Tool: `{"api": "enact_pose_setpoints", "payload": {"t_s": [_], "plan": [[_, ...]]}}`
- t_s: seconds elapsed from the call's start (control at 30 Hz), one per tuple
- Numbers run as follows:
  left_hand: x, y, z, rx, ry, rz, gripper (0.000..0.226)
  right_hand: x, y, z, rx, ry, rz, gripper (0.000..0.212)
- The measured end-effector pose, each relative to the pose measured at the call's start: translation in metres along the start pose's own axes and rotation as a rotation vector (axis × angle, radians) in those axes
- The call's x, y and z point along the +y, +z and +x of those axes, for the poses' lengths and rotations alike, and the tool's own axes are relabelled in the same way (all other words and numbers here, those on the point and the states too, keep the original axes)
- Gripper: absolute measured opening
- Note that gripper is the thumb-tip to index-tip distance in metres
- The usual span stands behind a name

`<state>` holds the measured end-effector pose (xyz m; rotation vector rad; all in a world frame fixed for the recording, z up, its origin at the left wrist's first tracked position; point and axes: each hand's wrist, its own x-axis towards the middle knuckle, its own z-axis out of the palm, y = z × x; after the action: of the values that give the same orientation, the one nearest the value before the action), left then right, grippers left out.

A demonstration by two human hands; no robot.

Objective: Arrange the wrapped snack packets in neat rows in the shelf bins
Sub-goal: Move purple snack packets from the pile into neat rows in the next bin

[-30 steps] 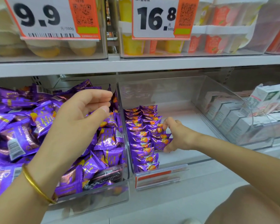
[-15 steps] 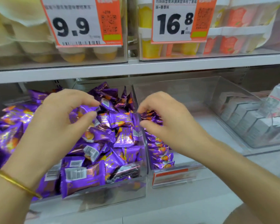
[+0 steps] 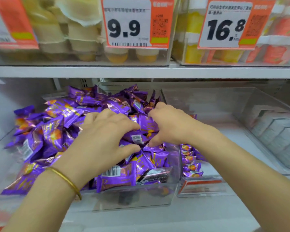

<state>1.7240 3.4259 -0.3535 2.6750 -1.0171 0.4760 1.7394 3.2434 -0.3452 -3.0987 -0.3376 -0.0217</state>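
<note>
A loose heap of purple snack packets [image 3: 54, 131] fills the clear left bin [image 3: 132, 198]. My left hand [image 3: 104, 136], with a gold bangle on the wrist, lies on the heap, forefinger and thumb curled round a packet with a barcode [image 3: 136, 139]. My right hand [image 3: 172, 126] reaches over the bin divider, its fingers curled into the pile and its thumb under a purple packet [image 3: 147, 125]. In the clear right bin [image 3: 224, 104] stand neat rows of the same packets [image 3: 191, 164] along its left wall, partly hidden by my right arm.
The upper shelf edge [image 3: 141, 72] runs close above the bins, carrying price cards 9.9 [image 3: 124, 28] and 16.8 [image 3: 224, 30] and tubs of yellow cups. White boxes [image 3: 278, 136] fill a bin at far right. An orange label holder [image 3: 203, 185] fronts the right bin.
My right hand left the neat rows and crossed left into the heap. My left hand dropped onto the pile. The view shifted left and closer.
</note>
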Motion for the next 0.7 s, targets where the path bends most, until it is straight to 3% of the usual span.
{"api": "enact_pose_setpoints", "payload": {"t_s": [0.13,0.33,0.4,0.5,0.7], "plan": [[0.005,0.008,0.006,0.051,-0.077,-0.034,0.027,0.007,0.006,-0.002,0.156,-0.036,0.149,0.025],[0.001,0.004,0.011,0.226,-0.269,-0.395,0.028,0.011,0.004,-0.025,0.714,0.022,0.620,0.008],[0.004,0.000,0.013,0.258,-0.316,-0.481,0.019,0.011,-0.001,-0.035,0.682,0.016,0.908,0.008],[0.009,-0.003,0.014,0.270,-0.375,-0.616,0.006,0.009,-0.008,-0.049,0.523,-0.027,1.305,0.028],[0.023,-0.009,0.019,0.173,-0.449,-1.236,0.015,0.001,-0.014,-0.049,0.487,-0.072,1.204,0.026]]}}
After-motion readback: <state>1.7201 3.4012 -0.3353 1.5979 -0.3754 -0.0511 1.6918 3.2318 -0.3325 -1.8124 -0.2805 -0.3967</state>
